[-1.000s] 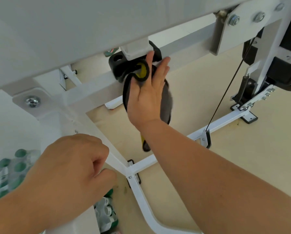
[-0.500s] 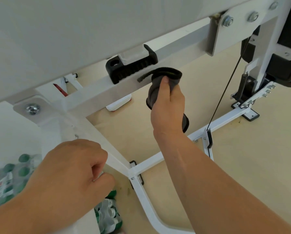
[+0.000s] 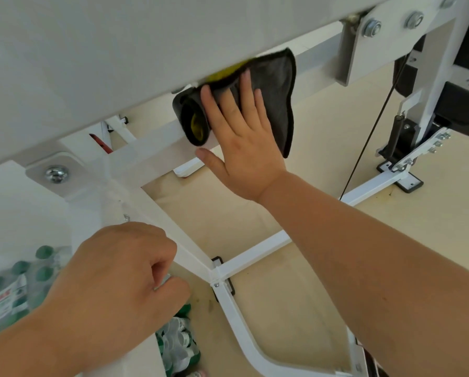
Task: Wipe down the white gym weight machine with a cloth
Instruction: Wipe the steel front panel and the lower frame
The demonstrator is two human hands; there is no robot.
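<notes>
Wiping is underway: the right hand, fingers spread flat, is pressing the dark cloth against the machine's white crossbar. The left hand, curled shut, is bracing a lower strut. Next, probably sliding along the bar.

Green-capped bottles in plastic wrap sit lower left on the beige floor.

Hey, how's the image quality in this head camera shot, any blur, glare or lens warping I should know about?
Head view: soft, even daylight, no harsh glare; the big white panel up close is soft and featureless; the right hand and grey cloth are fairly sharp; the bottles at the left edge are blurred; wide-angle bending shows in the frame bars.
</notes>
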